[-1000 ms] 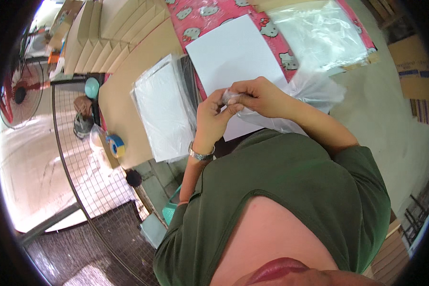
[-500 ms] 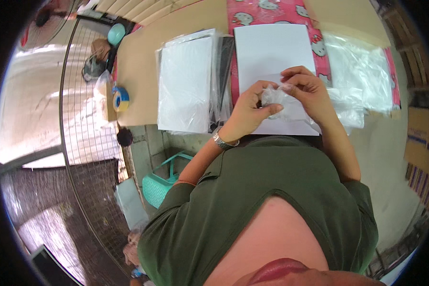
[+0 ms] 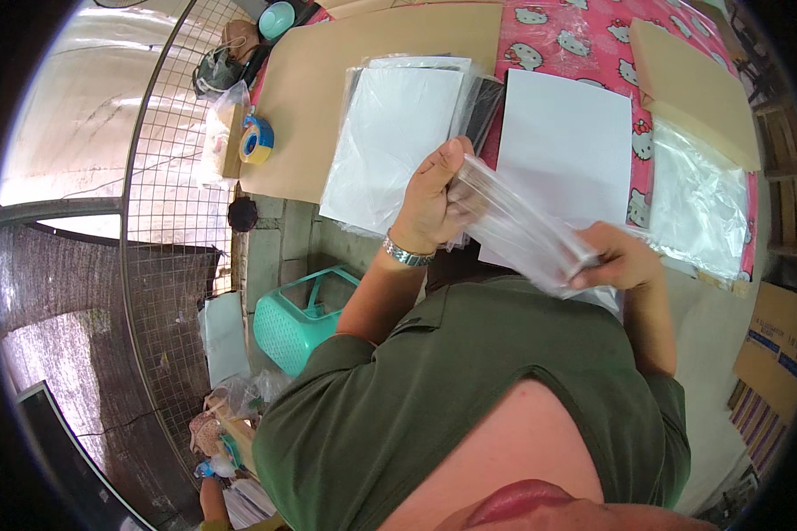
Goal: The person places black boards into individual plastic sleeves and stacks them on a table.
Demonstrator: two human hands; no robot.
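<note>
A clear plastic bag (image 3: 527, 226) is stretched between my two hands, slanting down to the right in front of my chest. My left hand (image 3: 434, 199), with a metal watch on its wrist, is closed on the bag's upper left end. Closed on the lower right end is my right hand (image 3: 622, 257). Beyond the bag, a stack of white sheets (image 3: 565, 146) lies on the table. To its left are white sheets in clear plastic sleeves (image 3: 397, 137), with dark ones partly under them. A pile of clear plastic bags (image 3: 700, 199) lies at the right.
Brown cardboard (image 3: 301, 115) covers the table's left part, with a blue and yellow tape roll (image 3: 257, 140) near its edge. A pink patterned cover (image 3: 584, 40) lies beneath a brown board (image 3: 695, 88). A turquoise basket (image 3: 283, 332) stands below at left. Cardboard boxes (image 3: 775, 341) are at the right.
My hands have moved apart, drawing the crumpled plastic bag out into a long stretch. My right hand has come down and toward me. The whole view has shifted.
</note>
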